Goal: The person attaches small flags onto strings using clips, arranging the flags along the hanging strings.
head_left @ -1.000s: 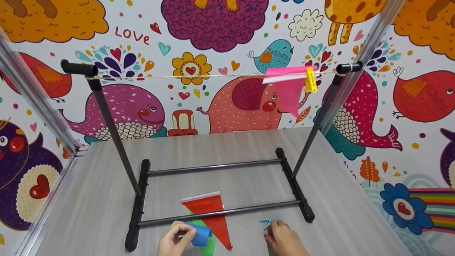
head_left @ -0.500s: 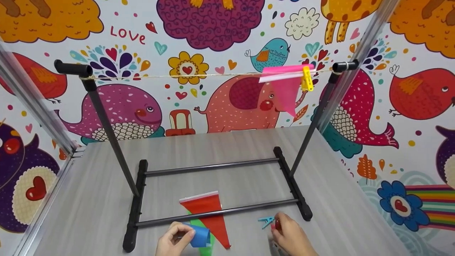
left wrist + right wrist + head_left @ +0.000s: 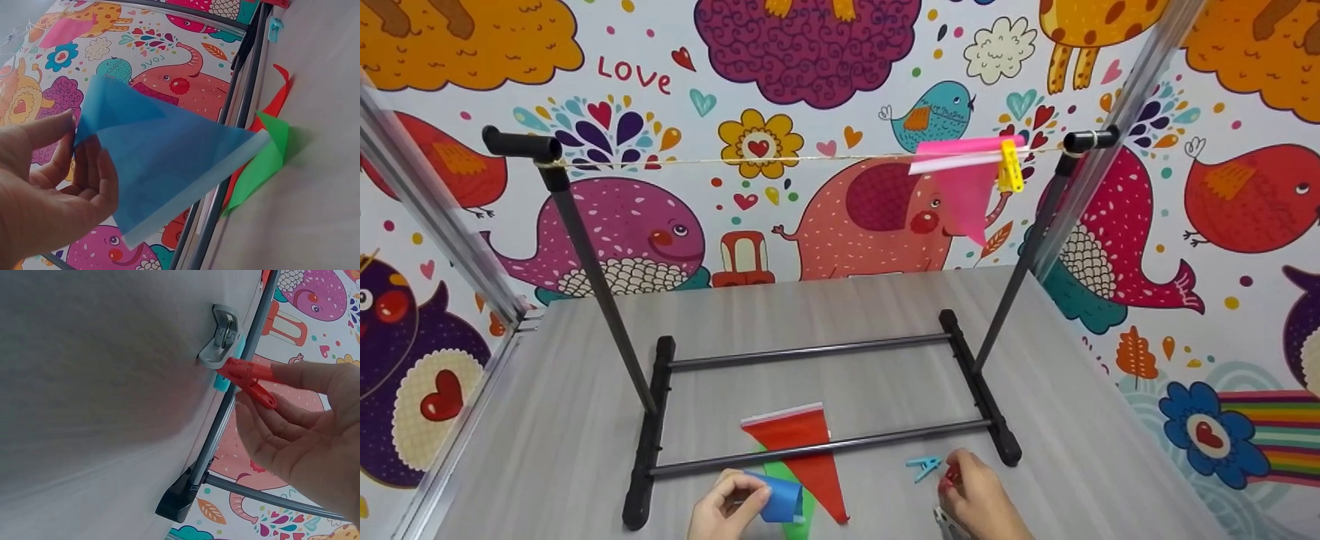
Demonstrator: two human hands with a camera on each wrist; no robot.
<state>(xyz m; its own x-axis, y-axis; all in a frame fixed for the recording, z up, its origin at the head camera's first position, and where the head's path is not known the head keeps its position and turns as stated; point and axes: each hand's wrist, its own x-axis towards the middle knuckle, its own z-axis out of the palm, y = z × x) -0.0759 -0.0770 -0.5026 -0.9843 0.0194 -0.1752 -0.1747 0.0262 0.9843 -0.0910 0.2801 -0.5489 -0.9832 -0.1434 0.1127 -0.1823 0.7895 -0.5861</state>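
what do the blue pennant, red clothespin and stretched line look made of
Blue pennant: perhaps thin fabric or plastic film, fairly matte; it curls softly.
Red clothespin: probably smooth plastic; evenly coloured, with a moulded look.
Line: likely twine, dull; tan and thin.

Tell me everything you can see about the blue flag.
The blue flag is a thin, smooth-looking sheet, plain blue, with a pale white band along one straight edge. From that edge it narrows toward the end near the thumb, where the sheet curls over. The left grip pinches it there between thumb and fingers. In the head view it looks partly rolled and overlaps the green flag; whether the two touch I can't tell, nor whether it's fabric or plastic.
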